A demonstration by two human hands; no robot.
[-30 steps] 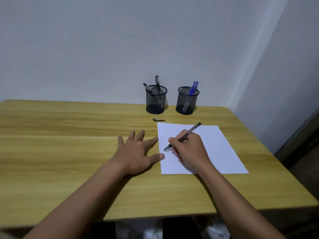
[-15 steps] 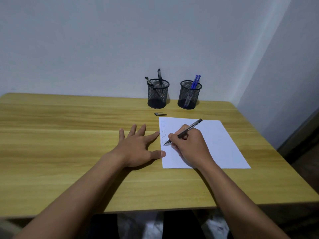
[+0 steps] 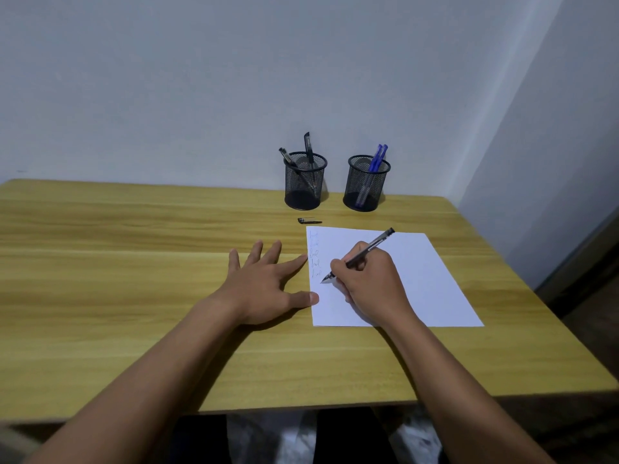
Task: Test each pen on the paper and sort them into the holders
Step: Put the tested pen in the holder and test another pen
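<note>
So this looks pretty far along, I'd say. The left black wire-mesh pen holder (image 3: 305, 184) at 12 o'clock on the light wooden table (image 3: 134, 262) already has 2 black pens (image 3: 307, 147) standing in it, and the right black wire-mesh pen holder (image 3: 366, 183), just beside it toward 1 o'clock, has 2 blue pens (image 3: 377, 158). No loose pens left on the table that I can spot, so my guess is the one in hand is the last.

The right hand (image 3: 368, 283) is closed in a writing grip around a dark pen with a clear barrel (image 3: 363, 254), tip down on the white sheet of paper (image 3: 428, 279) near its left edge, cap end pointing off toward 1 o'clock. The left hand (image 3: 268, 286) lies flat, fingers spread wide, holding nothing, thumb tip on the paper's left edge and index tip touching it.

A small black pen cap (image 3: 310, 221) lies on the table between the left holder and the paper's top left corner. It probably goes back on before this pen gets dropped in a holder, likely the left one with the black ones.

Writing: a column of about 5 little test scribbles (image 3: 315, 254) down the paper's left margin, top ones faint bluish, lower ones dark. Too small to read. No brands or labels I can make out anywhere.
</note>
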